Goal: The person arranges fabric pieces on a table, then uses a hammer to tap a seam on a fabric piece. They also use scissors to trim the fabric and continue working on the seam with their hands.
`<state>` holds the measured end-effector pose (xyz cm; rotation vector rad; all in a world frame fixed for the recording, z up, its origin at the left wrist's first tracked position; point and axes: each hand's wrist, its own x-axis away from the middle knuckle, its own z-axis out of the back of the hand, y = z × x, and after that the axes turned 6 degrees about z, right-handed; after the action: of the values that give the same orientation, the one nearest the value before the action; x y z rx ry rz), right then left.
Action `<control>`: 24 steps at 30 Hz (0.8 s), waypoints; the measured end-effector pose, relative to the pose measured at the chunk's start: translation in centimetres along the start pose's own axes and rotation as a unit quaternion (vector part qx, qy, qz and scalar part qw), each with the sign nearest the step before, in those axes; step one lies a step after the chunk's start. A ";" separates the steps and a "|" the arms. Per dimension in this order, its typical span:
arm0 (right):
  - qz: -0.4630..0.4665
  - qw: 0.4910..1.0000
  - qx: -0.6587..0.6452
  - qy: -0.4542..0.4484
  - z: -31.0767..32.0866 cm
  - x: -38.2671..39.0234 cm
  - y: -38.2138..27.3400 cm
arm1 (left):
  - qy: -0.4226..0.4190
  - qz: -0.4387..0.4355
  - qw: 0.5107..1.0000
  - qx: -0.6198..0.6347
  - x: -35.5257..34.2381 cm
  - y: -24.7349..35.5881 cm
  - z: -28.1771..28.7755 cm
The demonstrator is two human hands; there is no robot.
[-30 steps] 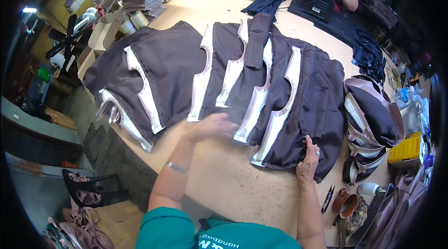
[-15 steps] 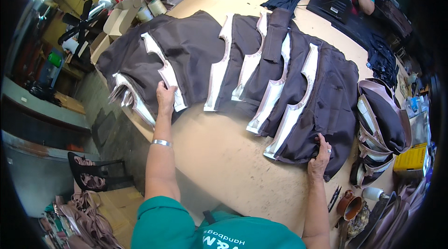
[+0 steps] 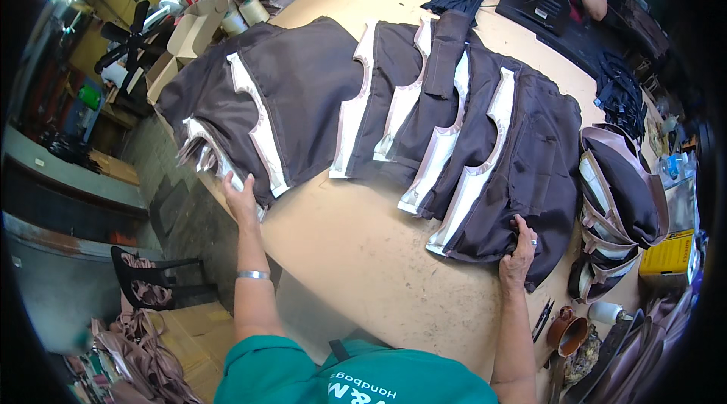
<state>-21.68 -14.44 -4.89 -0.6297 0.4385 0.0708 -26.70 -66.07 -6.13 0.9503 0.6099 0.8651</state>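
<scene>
**Left hand moves over to the end of the row**

Half a second ago, the left hand (image 3: 242,198) was on the second white strip (image 3: 264,139). Now it has let go and gone to the bottom of the white strip at the far left (image 3: 214,152). That second strip's low end has slid a bit to the left too. From where I stand, the thumb and fingers are spread at the strip's end, but I can't tell if they pinch it.

The right hand (image 3: 518,256) has stayed put. Its bent fingers rest on the low edge of the dark cloth at the right end (image 3: 545,169). I can't tell if they grip it.

All the dark cloth lies in a fanned row across the surface (image 3: 356,252), with white strips showing between. A dark bag with pink edges (image 3: 621,184) is just beside its right end. I think this means the hands are now minding both ends of the row.
</scene>
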 end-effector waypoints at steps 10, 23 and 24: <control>-0.010 1.000 -0.009 0.004 0.1 0.1 0.3 | -0.115 0.230 0.832 0.492 4.7 0.6 2.4; -0.004 1.000 -0.024 0.009 0.1 -0.1 -0.3 | -0.143 0.144 0.946 0.254 4.9 1.3 0.8; -0.001 1.000 -0.020 0.010 0.1 -0.1 -0.2 | -0.108 0.093 0.979 0.145 4.5 1.3 0.7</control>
<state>-21.67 -14.56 -4.65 -0.6706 0.4569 0.0712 -24.20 -62.18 -4.99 1.3649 0.4710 0.8374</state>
